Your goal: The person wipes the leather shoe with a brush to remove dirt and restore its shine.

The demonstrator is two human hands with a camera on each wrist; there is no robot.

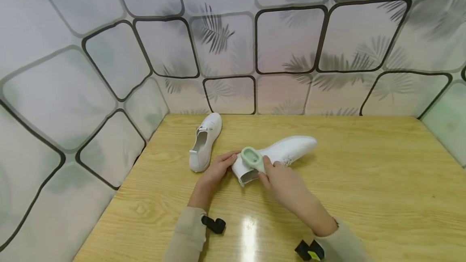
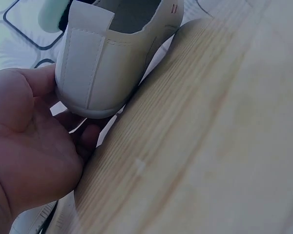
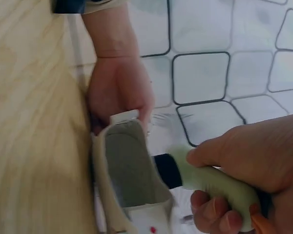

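Observation:
A white shoe (image 1: pixel 291 147) lies on the table, its heel toward me and its toe pointing right. Around its heel (image 2: pixel 93 73), my left hand (image 1: pixel 215 172) holds the shoe with thumb and fingers. My right hand (image 1: pixel 287 185) grips the handle of a pale green brush (image 1: pixel 252 158). In the right wrist view the brush's dark bristles (image 3: pixel 167 171) meet the side of the shoe near its opening. The thumb and curled fingers of the right hand (image 3: pixel 254 165) wrap the handle.
A second white shoe (image 1: pixel 205 142) stands upright to the left, beyond the left hand. The wood-grain table (image 1: pixel 364 173) runs to a patterned wall covering (image 1: pixel 287 43) at the back and left. Dark wrist mounts (image 1: pixel 214 225) sit on both sleeves.

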